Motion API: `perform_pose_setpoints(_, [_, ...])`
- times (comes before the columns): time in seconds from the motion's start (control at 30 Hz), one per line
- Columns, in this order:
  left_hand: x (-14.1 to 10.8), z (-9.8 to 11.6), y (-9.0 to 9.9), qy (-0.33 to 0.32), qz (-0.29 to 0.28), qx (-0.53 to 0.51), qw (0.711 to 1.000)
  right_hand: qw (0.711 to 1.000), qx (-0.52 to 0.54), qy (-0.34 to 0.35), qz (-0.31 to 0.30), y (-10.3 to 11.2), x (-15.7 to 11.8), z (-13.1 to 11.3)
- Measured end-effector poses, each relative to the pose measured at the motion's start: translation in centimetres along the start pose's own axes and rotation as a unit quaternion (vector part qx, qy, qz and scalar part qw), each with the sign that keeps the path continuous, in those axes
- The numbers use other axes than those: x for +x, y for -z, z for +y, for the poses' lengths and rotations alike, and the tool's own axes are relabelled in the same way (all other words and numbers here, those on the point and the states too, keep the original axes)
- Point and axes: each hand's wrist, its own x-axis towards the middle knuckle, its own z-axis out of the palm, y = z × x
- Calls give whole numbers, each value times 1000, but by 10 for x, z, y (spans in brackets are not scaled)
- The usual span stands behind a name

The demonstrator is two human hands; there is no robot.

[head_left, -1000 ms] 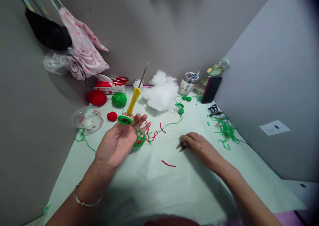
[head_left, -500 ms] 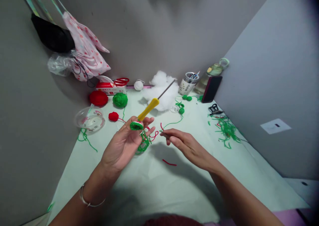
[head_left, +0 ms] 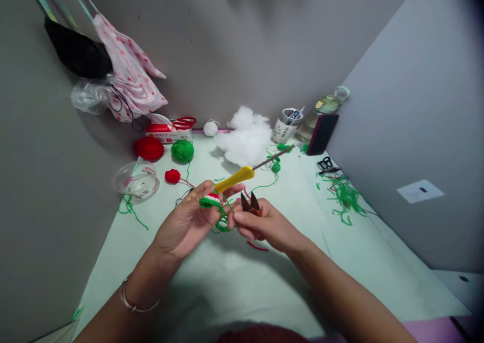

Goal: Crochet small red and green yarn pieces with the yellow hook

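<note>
Above the counter (head_left: 264, 292), the half-curled left hand (head_left: 189, 222) holds the yellow-handled hook (head_left: 236, 179) and green, white and red crochet piece (head_left: 210, 200), and the closed right hand (head_left: 260, 222) grips dark-bladed snips (head_left: 250, 205).

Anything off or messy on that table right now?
Minor litter only: loose green yarn scraps heaped near the right wall, and a stray red strand on the table, just below the right hand. No spill or damage visible.

Smooth yellow handle (head_left: 234, 179), seemingly plastic, metal shaft (head_left: 273, 157), metal snips (head_left: 251, 205); rough knitted piece (head_left: 210, 200), fluffy stuffing (head_left: 245, 140)
</note>
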Motion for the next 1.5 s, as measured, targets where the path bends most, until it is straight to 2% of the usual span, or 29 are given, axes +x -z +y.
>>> perform_pose_setpoints(0.2, [1,12,16,-17,-31,-7,999,992,-70,-56,88,40,-22,8])
perform_pose_setpoints(0.37, [0,24,22,-62,18,36,997,971,-164,-104,143,67,-37,22])
perform_pose_setpoints(0.43, [1,26,20,-77,40,61,994,966,-185,-114,140,72,-41,26])
perform_pose_setpoints(0.57, [2,24,16,-115,86,147,979,958,-242,-124,97,76,-44,27])
perform_pose_setpoints(0.67, [1,25,18,-142,101,197,965,946,-271,-159,77,82,-47,27])
perform_pose_setpoints(0.77, [0,32,22,-171,108,186,962,934,-298,-179,87,92,-55,26])
perform_pose_setpoints(0.87, [-2,41,25,-196,108,139,965,928,-325,-149,106,95,-64,19])
perform_pose_setpoints(0.93, [-3,44,26,-193,105,106,970,914,-357,-132,139,92,-68,11])
perform_pose_setpoints(1.0, [-3,44,24,-179,99,83,975,889,-404,-133,172,84,-68,2])
perform_pose_setpoints(1.1, [-3,41,20,-166,105,64,978,849,-478,-133,182,67,-59,-9])
perform_pose_setpoints(1.23, [-7,38,13,-161,115,47,979,810,-567,-71,133,38,-37,-9])
perform_pose_setpoints(1.33, [-9,38,10,-159,110,40,980,800,-592,-50,84,15,-16,-5])
perform_pose_setpoints(1.5, [-11,36,7,-143,91,36,985,789,-610,-20,72,-16,18,-3])
